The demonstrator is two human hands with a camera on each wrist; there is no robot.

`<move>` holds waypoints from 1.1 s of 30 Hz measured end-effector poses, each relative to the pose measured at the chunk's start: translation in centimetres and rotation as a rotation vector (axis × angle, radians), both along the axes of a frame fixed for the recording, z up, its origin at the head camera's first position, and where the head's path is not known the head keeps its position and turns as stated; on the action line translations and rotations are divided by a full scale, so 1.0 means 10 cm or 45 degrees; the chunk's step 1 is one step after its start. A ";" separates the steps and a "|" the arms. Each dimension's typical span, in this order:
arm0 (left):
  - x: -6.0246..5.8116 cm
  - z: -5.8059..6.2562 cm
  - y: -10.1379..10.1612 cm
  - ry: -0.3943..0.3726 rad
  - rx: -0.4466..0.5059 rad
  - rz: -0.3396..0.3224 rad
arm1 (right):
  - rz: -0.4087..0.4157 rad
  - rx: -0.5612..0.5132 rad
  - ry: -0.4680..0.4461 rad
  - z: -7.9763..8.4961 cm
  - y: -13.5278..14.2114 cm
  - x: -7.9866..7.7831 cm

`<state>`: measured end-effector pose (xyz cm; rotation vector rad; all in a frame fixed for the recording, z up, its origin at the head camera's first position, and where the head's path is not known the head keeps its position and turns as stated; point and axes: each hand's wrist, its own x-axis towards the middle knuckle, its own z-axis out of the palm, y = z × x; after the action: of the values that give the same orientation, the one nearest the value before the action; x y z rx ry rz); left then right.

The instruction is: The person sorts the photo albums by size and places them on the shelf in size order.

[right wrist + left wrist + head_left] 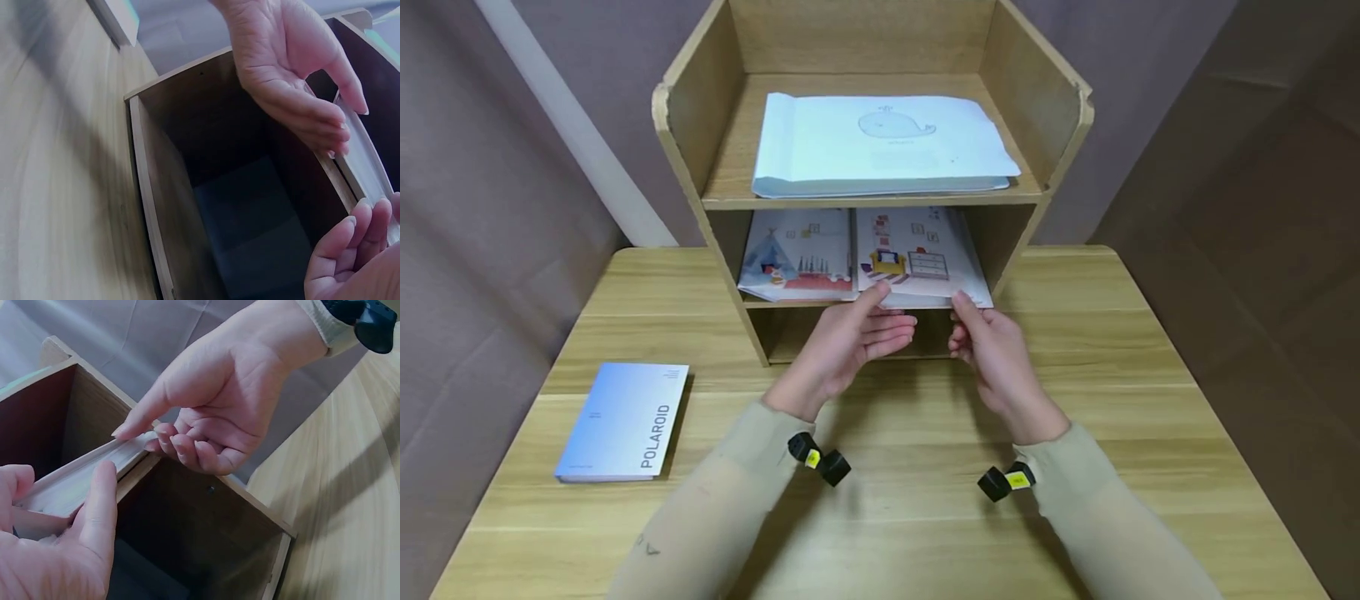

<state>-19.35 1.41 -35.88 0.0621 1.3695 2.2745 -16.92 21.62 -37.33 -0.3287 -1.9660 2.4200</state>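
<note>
In the head view, an open picture book (898,229) with drawings of a room lies on the middle shelf, its front edge reaching slightly past the shelf. My left hand (853,337) pinches this front edge near the middle, thumb on top and fingers stretched out below. At the right corner my right hand (996,350) grips the same book, thumb above and fingers curled underneath. Both wrist views show the book's edge from the side, between my left hand (294,75) and my right hand (212,394).
On the top shelf of the wooden shelf unit (865,37) lies a white book with a whale drawing (887,158). A blue and white box-like book marked POLAROID (621,421) rests on the table (880,533) at the left. Curtains surround the table's back and sides.
</note>
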 end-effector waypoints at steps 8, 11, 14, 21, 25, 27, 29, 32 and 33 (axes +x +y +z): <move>-0.08 -0.05 0.03 -0.062 -0.031 -0.141 | 0.051 -0.036 -0.065 0.00 0.01 -0.08; -0.10 -0.07 0.03 -0.073 -0.045 -0.162 | 0.062 -0.044 -0.091 -0.01 0.02 -0.10; -0.11 -0.09 0.03 -0.063 -0.051 -0.171 | 0.069 -0.039 -0.092 -0.01 0.02 -0.11; -0.06 -0.16 -0.02 0.011 -0.197 -0.218 | 0.140 0.035 -0.029 -0.12 0.00 -0.04; 0.05 -0.28 -0.15 0.166 -0.416 -0.231 | 0.233 0.116 0.003 -0.27 -0.03 0.03; 0.12 -0.35 -0.27 0.258 -0.554 -0.193 | 0.268 0.147 0.008 -0.35 -0.06 0.06; 0.21 -0.42 -0.40 0.332 -0.693 -0.142 | 0.301 0.165 0.000 -0.41 -0.10 0.08; 0.31 -0.53 -0.63 0.404 -0.898 -0.085 | 0.352 0.183 -0.040 -0.49 -0.16 0.12; 0.34 -0.55 -0.70 0.420 -0.956 -0.074 | 0.371 0.184 -0.056 -0.51 -0.19 0.13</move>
<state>-15.94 -5.56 -41.36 0.2280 2.2708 1.6144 -15.59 19.75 -42.39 -0.0995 -2.3403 2.4260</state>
